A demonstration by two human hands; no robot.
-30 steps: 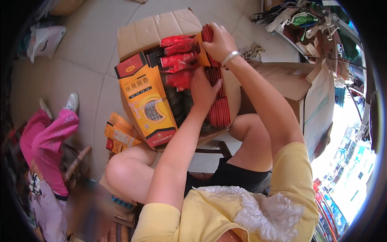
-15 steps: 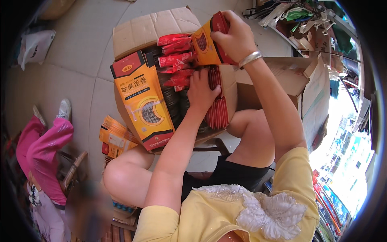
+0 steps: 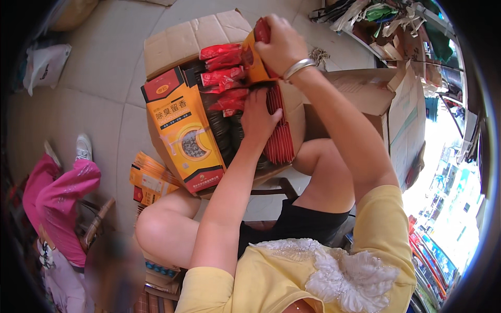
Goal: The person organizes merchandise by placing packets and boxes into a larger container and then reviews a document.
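A brown cardboard carton (image 3: 177, 41) rests across my knees, packed with flat red packets (image 3: 279, 141) standing on edge and several red sachets (image 3: 222, 78) on top. An orange and red printed box (image 3: 185, 138) leans at its left side. My right hand (image 3: 282, 44), a silver bangle on its wrist, grips an orange and red pack (image 3: 251, 60) raised over the far part of the carton. My left hand (image 3: 259, 117) reaches down among the red packets; its fingertips are hidden, so whether it grips one is unclear.
More orange boxes (image 3: 148, 180) lie stacked on the pale tiled floor by my left knee. A second open carton (image 3: 386, 104) stands to the right. A person in pink clothes (image 3: 62, 198) sits at the lower left. A white bag (image 3: 44, 65) lies far left; clutter fills the top right.
My right hand has lifted the orange and red pack up and away from the packets. The left hand has stayed among the red packets.
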